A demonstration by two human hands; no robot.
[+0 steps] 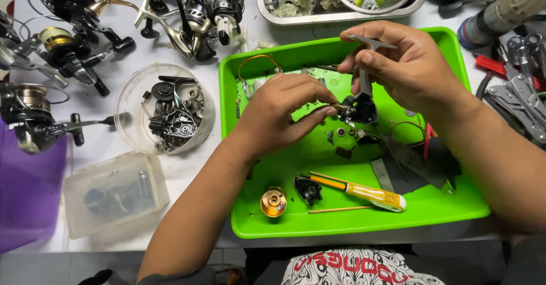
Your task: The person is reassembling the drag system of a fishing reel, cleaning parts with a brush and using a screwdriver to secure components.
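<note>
Over a bright green tray (364, 219), my right hand (406, 69) grips a black fishing reel body (359, 106) by its grey T-shaped stem. My left hand (281, 111) pinches a small part at the reel body's left side, thumb and forefinger closed on it. On the tray floor lie a gold spool (273, 202), a small black reel piece (307, 189), a yellow-handled screwdriver (369, 194), a thin wooden stick (340, 209), small washers and dark flat pieces with red wire (425, 143).
Several fishing reels (190, 15) crowd the table's top left. A round clear dish (128, 120) holds black reel parts. A frosted plastic box (114, 194) sits at lower left, a metal tray (341, 17) with a bowl at top, and pliers (520, 100) at right.
</note>
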